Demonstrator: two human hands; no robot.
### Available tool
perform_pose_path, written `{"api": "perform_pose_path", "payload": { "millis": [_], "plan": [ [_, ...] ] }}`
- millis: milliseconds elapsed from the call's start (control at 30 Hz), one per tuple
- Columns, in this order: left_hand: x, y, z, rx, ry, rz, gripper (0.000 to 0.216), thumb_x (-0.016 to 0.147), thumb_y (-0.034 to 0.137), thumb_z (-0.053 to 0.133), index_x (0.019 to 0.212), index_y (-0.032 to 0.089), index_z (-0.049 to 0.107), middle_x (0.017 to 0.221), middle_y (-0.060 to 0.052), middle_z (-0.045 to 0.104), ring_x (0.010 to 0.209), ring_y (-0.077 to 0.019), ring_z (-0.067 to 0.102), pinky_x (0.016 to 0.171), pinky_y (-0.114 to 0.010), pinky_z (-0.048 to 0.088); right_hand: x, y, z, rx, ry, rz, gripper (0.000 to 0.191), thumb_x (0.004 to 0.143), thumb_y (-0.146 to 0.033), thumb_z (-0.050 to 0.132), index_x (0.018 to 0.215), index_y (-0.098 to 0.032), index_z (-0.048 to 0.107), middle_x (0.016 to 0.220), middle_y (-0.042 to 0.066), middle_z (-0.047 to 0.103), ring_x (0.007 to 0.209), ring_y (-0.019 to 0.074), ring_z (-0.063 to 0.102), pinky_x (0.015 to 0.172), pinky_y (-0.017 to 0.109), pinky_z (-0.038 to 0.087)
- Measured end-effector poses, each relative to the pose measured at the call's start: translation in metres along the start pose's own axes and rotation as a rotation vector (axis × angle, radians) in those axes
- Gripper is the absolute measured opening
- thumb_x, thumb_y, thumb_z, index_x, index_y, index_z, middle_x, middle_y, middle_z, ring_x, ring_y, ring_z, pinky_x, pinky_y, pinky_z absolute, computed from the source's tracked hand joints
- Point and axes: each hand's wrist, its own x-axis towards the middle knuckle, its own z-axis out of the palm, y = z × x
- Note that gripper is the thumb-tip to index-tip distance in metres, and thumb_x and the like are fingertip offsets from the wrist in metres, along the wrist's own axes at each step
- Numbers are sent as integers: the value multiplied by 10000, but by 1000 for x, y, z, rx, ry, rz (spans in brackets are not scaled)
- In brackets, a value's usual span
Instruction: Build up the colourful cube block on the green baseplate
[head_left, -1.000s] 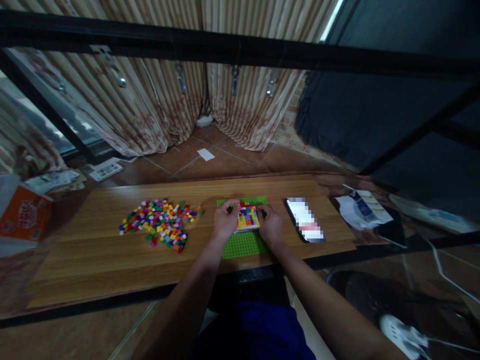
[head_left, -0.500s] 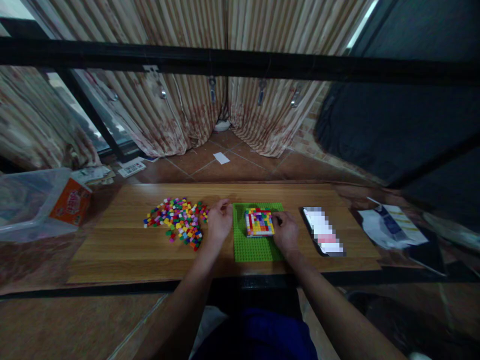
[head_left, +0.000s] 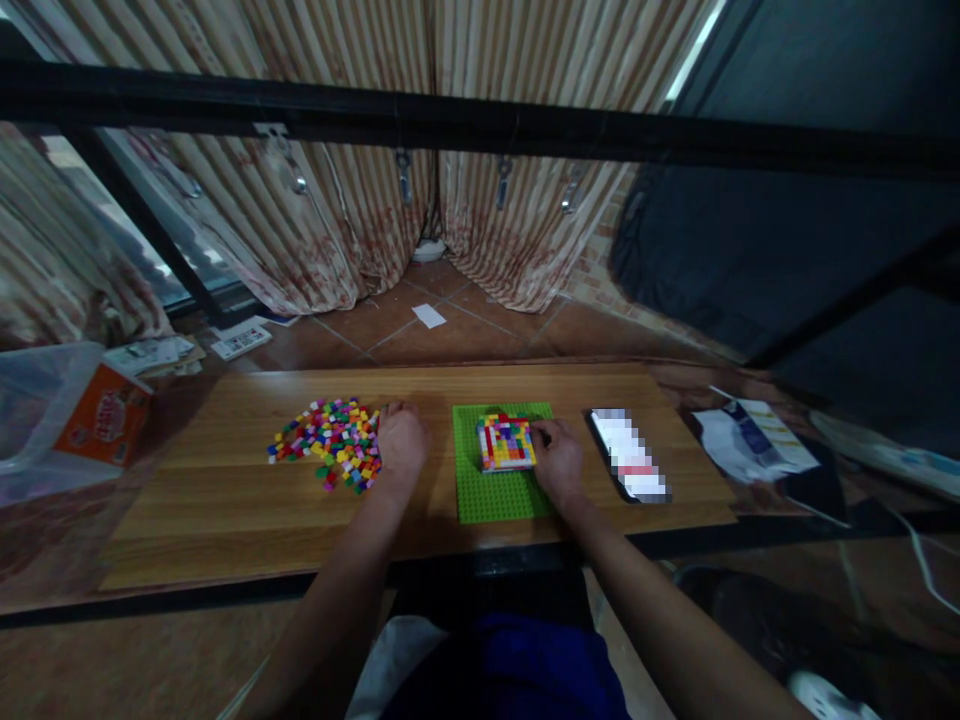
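Observation:
A square build of multicoloured toy bricks (head_left: 508, 444) stands on a green studded baseplate (head_left: 491, 502), toward its upper middle. My right hand (head_left: 559, 460) grips the right side of this build with bent thumb and fingers. To the left, a heap of small loose toy bricks (head_left: 330, 440) in many colours lies spread on the wooden table. My left hand (head_left: 403, 440) is at the heap's right edge, its back toward me and its fingers curled down. Whatever those fingertips hold, if anything, is hidden by the hand.
Right of the baseplate a phone (head_left: 628, 455) with a blurred screen lies on the wooden table (head_left: 247, 530). A clear plastic bin (head_left: 45, 420) with an orange label stands at the far left. Papers (head_left: 754, 440) lie beyond the table's right end.
My left hand has moved left from beside the baseplate to the brick heap, and its fingers have curled down. My right hand stays at the build. The whole view has shifted slightly.

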Motion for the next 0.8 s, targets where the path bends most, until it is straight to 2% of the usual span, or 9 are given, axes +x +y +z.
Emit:
{"api": "perform_pose_path", "payload": {
  "millis": [167, 267, 400, 533, 800],
  "plan": [
    [-16, 12, -11, -214, 81, 37, 261, 900, 194, 442, 996, 181, 684, 968, -118, 710, 927, -247, 663, 846, -353, 494, 0, 1, 0, 2, -3, 7, 273, 863, -279, 448, 811, -170, 693, 847, 115, 669, 847, 252, 570, 785, 379, 449],
    [-30, 27, -16, -448, 28, 127, 233, 917, 222, 466, 992, 217, 686, 929, -61, 720, 840, -194, 666, 796, -300, 502, 0, 1, 0, -4, -14, 17, 269, 865, -274, 451, 823, -174, 698, 847, 109, 669, 845, 247, 564, 783, 375, 447],
    [-44, 45, -16, -682, -22, 220, 196, 898, 204, 528, 935, 234, 718, 926, -30, 724, 843, -156, 665, 814, -266, 503, 1, -1, 0, 3, -10, 21, 252, 863, -260, 464, 818, -175, 696, 851, 109, 668, 852, 244, 561, 789, 368, 438],
    [-48, 53, -12, -720, -26, 255, 211, 884, 168, 531, 897, 217, 736, 896, -30, 706, 832, -152, 655, 817, -275, 507, 1, -3, 0, -3, 4, 34, 237, 867, -264, 474, 798, -182, 685, 831, 98, 657, 841, 239, 553, 769, 354, 425],
    [-46, 62, -12, -689, 14, 302, 269, 884, 122, 484, 926, 212, 735, 962, -36, 676, 882, -137, 647, 866, -252, 515, 2, -1, 2, -7, 3, 31, 233, 878, -262, 475, 794, -191, 680, 839, 84, 653, 844, 229, 544, 761, 344, 419]
  ]
}}
